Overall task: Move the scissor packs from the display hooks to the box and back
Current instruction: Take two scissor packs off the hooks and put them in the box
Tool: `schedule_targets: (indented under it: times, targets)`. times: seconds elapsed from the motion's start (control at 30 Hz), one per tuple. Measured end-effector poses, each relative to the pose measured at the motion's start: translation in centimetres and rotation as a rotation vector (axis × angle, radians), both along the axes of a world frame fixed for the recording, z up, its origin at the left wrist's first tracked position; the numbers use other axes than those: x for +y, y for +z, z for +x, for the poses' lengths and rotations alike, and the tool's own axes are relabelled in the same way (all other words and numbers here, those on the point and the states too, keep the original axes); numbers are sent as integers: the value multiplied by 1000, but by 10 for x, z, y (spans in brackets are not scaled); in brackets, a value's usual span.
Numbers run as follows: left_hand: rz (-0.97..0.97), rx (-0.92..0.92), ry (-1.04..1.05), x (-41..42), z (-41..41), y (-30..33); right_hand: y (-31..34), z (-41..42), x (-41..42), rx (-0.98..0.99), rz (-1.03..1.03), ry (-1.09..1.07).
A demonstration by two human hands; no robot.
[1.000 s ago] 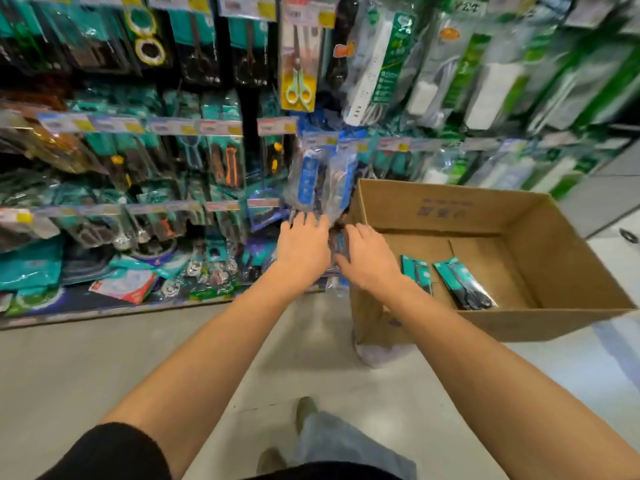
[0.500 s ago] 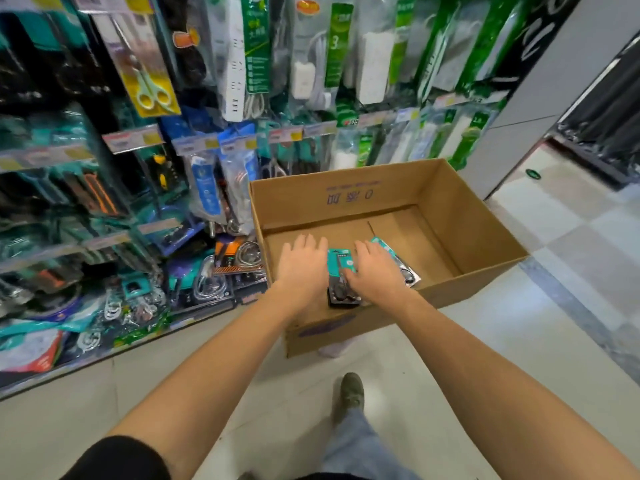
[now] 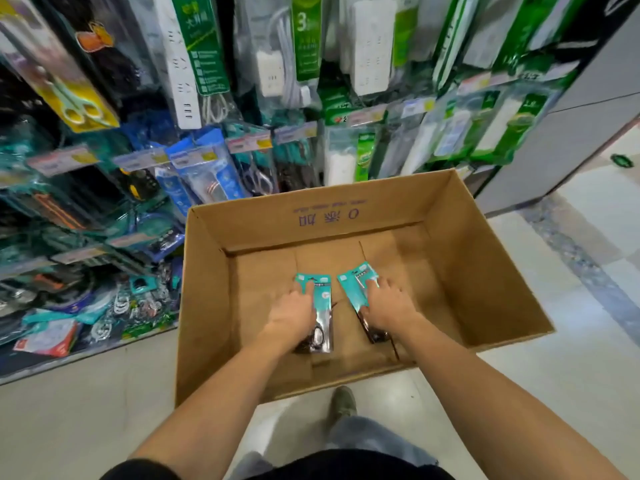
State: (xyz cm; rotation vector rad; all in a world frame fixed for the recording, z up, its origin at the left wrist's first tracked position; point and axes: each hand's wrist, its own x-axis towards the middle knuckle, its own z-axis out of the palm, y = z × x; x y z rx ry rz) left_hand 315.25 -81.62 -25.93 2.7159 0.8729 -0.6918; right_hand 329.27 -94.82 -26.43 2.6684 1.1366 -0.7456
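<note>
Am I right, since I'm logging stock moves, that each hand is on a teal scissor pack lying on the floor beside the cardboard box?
Not quite. The packs lie inside the cardboard box, on its bottom, not on the floor beside it. The head view shows the left hand on the left scissor pack and the right hand on the right scissor pack.
</note>
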Motion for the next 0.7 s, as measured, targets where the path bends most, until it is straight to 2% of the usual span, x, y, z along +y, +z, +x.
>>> schedule_targets:
  times: [0.1, 0.3, 0.43, 0.7]
  targets:
    - [-76, 46, 105, -4, 8, -14, -10, 20, -2, 115, -121, 87]
    - [-178, 102, 230, -11, 8, -25, -25, 49, -7, 100, -192, 224]
    - [-282, 107, 326, -6, 4, -32, -34, 60, -10, 205, -168, 134]
    - [-424, -2, 484, 7, -9, -36, -32, 85, -11, 403, -76, 61]
